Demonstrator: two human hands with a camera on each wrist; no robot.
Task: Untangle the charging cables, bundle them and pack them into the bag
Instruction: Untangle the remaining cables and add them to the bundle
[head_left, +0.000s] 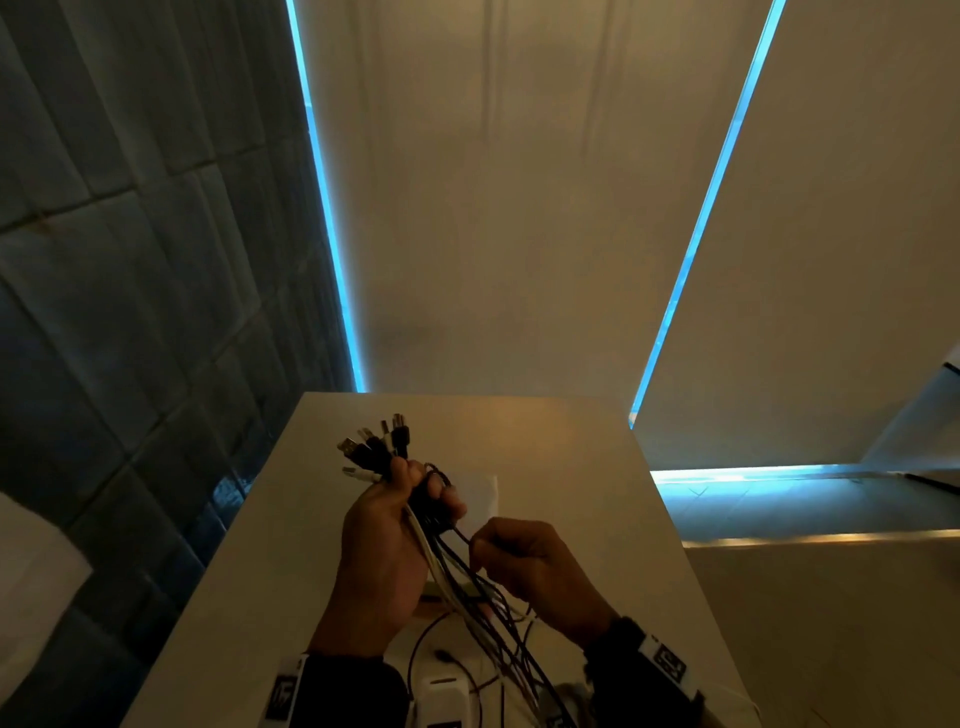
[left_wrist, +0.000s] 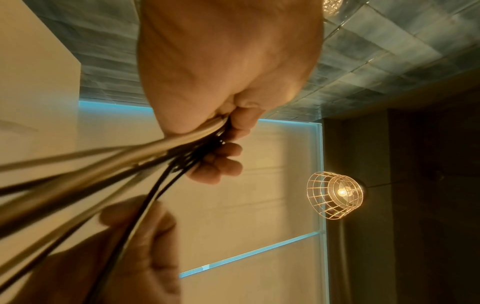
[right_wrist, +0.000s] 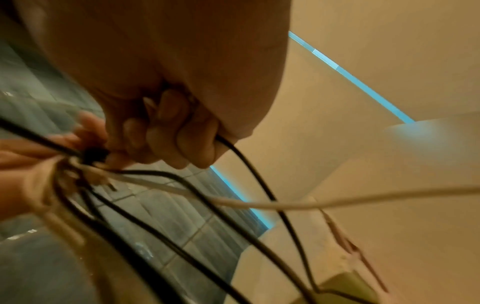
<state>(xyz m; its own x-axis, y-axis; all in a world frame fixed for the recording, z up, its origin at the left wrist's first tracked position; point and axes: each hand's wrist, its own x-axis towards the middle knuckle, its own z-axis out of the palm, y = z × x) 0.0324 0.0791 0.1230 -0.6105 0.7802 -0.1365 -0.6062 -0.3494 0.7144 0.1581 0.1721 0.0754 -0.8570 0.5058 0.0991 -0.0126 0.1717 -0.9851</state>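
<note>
My left hand (head_left: 400, 514) grips a bundle of black and white charging cables (head_left: 436, 540) above the white table (head_left: 571, 467). Their USB plugs (head_left: 374, 447) fan out above its fist. My right hand (head_left: 519, 561), just right of it, pinches one thin black cable (head_left: 462, 535) running out of the bundle. In the left wrist view the left hand (left_wrist: 223, 144) has its fingers curled round the cables (left_wrist: 145, 156). The right hand (right_wrist: 176, 133) in its wrist view is curled round a black cable (right_wrist: 249, 164). Loose cable ends hang toward the table. I see no bag.
A flat white sheet-like thing (head_left: 478, 493) lies on the table beyond my hands. White blocks (head_left: 441, 696), perhaps chargers, lie at the near edge among cable ends. A dark tiled wall (head_left: 130, 260) stands left and a caged lamp (left_wrist: 335, 195) hangs nearby.
</note>
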